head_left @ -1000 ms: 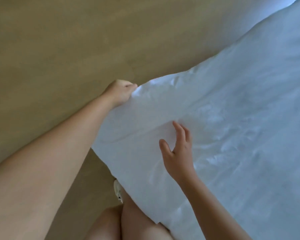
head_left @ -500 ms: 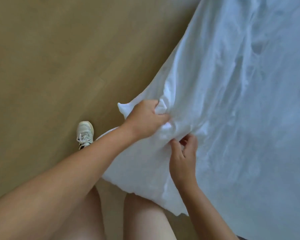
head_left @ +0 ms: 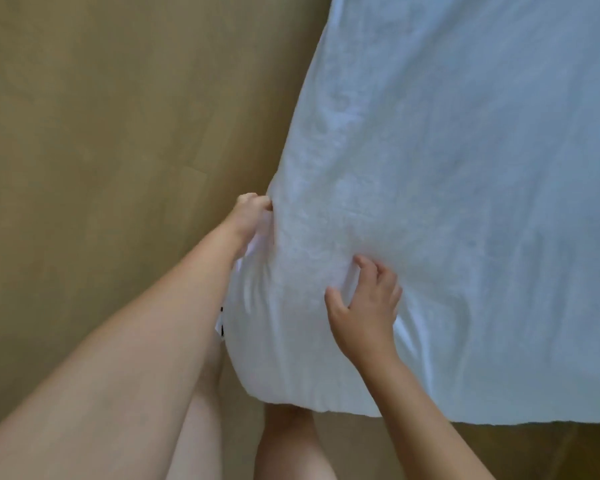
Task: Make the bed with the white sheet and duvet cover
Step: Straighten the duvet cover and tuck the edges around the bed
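A white duvet cover [head_left: 447,174] fills the right side of the view, its rounded near corner hanging over my legs. My left hand [head_left: 248,216] grips the left edge of that corner, fingers curled into the fabric. My right hand [head_left: 364,306] rests on top of the corner a little to the right, fingers spread and bent, pressing into the bunched cloth. Whether a duvet lies inside cannot be told; the bed beneath is hidden.
A tan wooden floor [head_left: 118,133] covers the whole left half and shows again under the cover's lower edge at the right. My bare legs [head_left: 205,427] stand just below the corner. A bit of a white shoe [head_left: 220,327] peeks out beside the cloth.
Both hands were pinching the bunched corner close together; now they are apart, the left on the edge, the right on top. The cover's corner hangs fuller and lower over my legs.
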### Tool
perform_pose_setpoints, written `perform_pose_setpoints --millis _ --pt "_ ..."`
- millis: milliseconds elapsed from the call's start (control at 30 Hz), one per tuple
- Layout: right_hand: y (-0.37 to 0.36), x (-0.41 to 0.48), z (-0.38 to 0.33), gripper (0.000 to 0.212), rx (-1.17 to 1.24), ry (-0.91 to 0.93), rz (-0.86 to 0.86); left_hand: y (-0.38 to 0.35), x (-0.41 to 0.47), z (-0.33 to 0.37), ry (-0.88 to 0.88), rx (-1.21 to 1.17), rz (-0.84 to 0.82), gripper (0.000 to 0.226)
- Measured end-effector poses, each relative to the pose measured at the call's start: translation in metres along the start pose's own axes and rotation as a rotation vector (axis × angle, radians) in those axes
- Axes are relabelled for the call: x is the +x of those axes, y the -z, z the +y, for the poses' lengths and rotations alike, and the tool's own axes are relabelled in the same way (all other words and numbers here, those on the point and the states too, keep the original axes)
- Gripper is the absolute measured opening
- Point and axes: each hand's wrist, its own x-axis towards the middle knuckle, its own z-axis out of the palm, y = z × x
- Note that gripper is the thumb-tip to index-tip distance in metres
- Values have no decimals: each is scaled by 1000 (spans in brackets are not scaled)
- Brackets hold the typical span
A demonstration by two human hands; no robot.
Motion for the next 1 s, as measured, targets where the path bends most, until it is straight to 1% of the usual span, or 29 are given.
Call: perform_pose_setpoints --millis 33,67,100,167,200,233,300,367,433,467,500,567,633,667,700,733,767,800,833,867,900,933,967,1000 --pt "1 3 -1 53 1 10 10 -2 1 14 40 -183 -100 28" --pt "2 5 -2 53 11 18 20 -7 3 28 33 -291 -190 25" --pt "4 6 -4 53 28 24 27 -15 -1 42 5 -329 -273 24" --pt "8 7 -10 54 68 29 36 -31 -9 66 -33 -259 -385 20" --pt "11 6 -13 55 88 35 44 -36 -17 76 -28 -198 -407 18" --pt "16 5 -17 55 112 48 56 -38 -28 87 -32 -140 -401 18" --pt "27 3 -30 57 171 87 85 -37 -49 102 -126 -53 -298 20" --pt "39 1 -44 60 217 149 120 -27 -77 110 -342 -79 -189 18" --pt "50 2 -58 63 243 247 186 -8 -107 112 -613 -77 -140 22" --pt "53 4 -63 63 251 290 217 6 -114 112 -709 -59 -136 23" --pt "54 7 -67 64 247 312 219 18 -114 111 -732 -33 -101 23" --pt "46 15 -68 67 184 274 106 31 -84 101 -641 96 68 25" --pt "27 25 -58 69 0 206 -66 21 -35 86 -465 440 236 43" --pt "17 29 -53 70 -121 198 -127 11 -14 77 -358 601 276 54" --pt "8 32 -47 70 -218 208 -155 -1 4 66 -254 678 288 66" --pt "2 35 -42 71 -269 224 -158 -11 16 57 -169 674 264 78" --pt "-3 36 -38 71 -274 235 -143 -17 26 48 -111 600 208 88" --pt "-5 37 -35 71 -248 240 -119 -21 32 39 -68 477 123 95" --pt "-6 36 -32 71 -215 251 -95 -20 33 28 -4 318 22 97" --pt "-6 34 -30 71 -191 270 -73 -18 31 17 104 151 -106 97" --pt "-7 31 -27 71 -181 292 -57 -13 25 4 225 7 -266 95" --pt "-7 27 -23 71 -181 313 -53 -7 15 -6 296 -94 -407 88" --pt "-8 21 -20 71 -179 327 -60 -3 3 -14 315 -176 -506 80" --pt "-10 14 -15 72 -172 331 -70 1 -7 -19 302 -237 -548 72"
